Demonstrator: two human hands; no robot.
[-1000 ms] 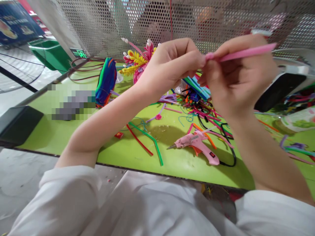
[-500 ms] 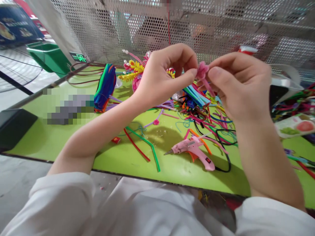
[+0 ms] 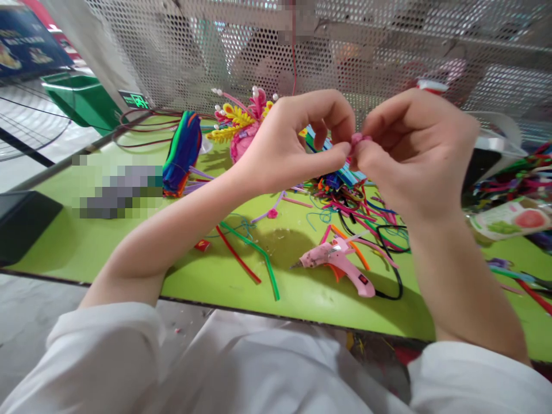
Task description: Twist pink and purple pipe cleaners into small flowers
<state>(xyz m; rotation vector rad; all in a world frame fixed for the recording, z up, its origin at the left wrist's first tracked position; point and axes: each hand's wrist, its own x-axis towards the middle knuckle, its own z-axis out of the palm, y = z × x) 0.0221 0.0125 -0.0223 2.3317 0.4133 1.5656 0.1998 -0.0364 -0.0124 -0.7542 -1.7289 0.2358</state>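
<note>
Between the fingertips of both hands, above the green table (image 3: 224,273), is a small pink pipe cleaner flower (image 3: 360,138). My left hand (image 3: 302,135) pinches its left side with thumb and forefinger. From the other side my right hand (image 3: 425,152) grips it, the thumb covering much of the piece. Below the hands lies a pink hot glue gun (image 3: 340,261), nozzle to the left. A pink and yellow pipe cleaner arrangement with pearl beads (image 3: 241,126) stands behind my left wrist, partly hidden by it.
A bundle of blue and green pipe cleaners (image 3: 183,152) lies at the left. Loose green (image 3: 269,264) and red strips (image 3: 239,256) lie in front. Tangled pipe cleaners fill the back right, near a bottle with fruit on its label (image 3: 509,219). A perforated metal panel (image 3: 259,57) rises behind.
The pink flower has been lowered slightly and turned, and its hanging stem no longer shows. My right fingers have closed further over it, nearer my left fingertips.
</note>
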